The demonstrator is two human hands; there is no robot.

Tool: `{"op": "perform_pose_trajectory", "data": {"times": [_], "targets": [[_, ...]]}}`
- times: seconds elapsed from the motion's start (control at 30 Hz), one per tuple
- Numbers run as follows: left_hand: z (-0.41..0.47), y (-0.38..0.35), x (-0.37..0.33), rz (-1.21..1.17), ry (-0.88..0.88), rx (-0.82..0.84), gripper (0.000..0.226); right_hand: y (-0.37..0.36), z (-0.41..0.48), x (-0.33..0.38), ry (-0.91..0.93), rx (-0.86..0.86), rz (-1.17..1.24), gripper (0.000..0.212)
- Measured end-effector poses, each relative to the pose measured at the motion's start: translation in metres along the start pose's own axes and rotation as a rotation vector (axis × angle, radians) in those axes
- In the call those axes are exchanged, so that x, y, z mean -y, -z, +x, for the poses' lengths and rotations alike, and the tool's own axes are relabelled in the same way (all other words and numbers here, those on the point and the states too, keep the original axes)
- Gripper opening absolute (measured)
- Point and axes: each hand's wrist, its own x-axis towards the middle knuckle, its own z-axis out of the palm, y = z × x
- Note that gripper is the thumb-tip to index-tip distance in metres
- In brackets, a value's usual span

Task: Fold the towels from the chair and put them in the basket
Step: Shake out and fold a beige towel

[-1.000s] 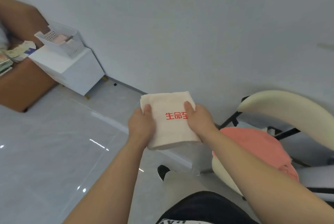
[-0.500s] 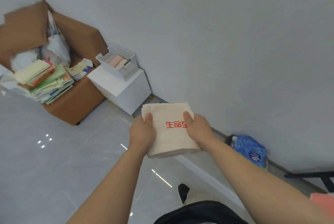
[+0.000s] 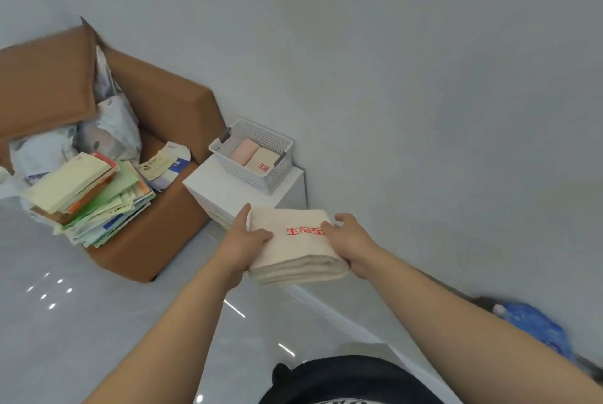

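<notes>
A folded cream towel with red lettering is held in the air between both hands. My left hand grips its left edge, thumb on top. My right hand grips its right edge. Just beyond the towel stands a white perforated basket on a small white cabinet. Inside the basket lie a folded pink towel and a folded cream towel with red print. The chair is out of view.
A brown sofa left of the cabinet holds a stack of books and papers and crumpled bags. A blue plastic bag lies by the wall at lower right. The glossy grey floor spreads to the left.
The view has swung left from the chair with the pink towel toward the basket. The towel, held in both hands, is now close to the cabinet and lies flatter.
</notes>
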Motion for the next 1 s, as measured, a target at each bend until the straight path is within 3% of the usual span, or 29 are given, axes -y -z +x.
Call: {"op": "perform_pose_trajectory", "data": {"times": [0.07, 0.17, 0.33, 0.47, 0.63, 0.8, 1.0], "targets": [[0.028, 0.027, -0.020, 0.010, 0.028, 0.059, 0.058, -0.018, 0.014, 0.024, -0.029, 0.049, 0.067, 0.047], [0.081, 0.053, -0.046, 0.002, 0.060, 0.125, 0.029, -0.040, 0.044, 0.055, -0.073, 0.079, 0.115, 0.043], [0.179, 0.077, -0.074, -0.041, 0.135, 0.168, 0.016, -0.067, 0.123, 0.091, -0.115, 0.057, 0.084, 0.032], [0.257, 0.104, -0.100, 0.005, 0.219, 0.226, 0.022, -0.088, 0.192, 0.125, -0.196, 0.088, 0.082, 0.025], [0.350, 0.137, -0.153, 0.247, 0.219, 0.321, 0.034, -0.112, 0.260, 0.177, -0.246, 0.161, 0.114, 0.043], [0.443, 0.153, -0.190, 0.465, 0.143, 0.474, 0.052, -0.135, 0.329, 0.227, -0.260, 0.100, 0.090, 0.068], [0.584, 0.150, -0.168, 0.676, -0.059, 0.661, 0.071, -0.180, 0.428, 0.232, -0.287, -0.032, -0.056, 0.076]]}}
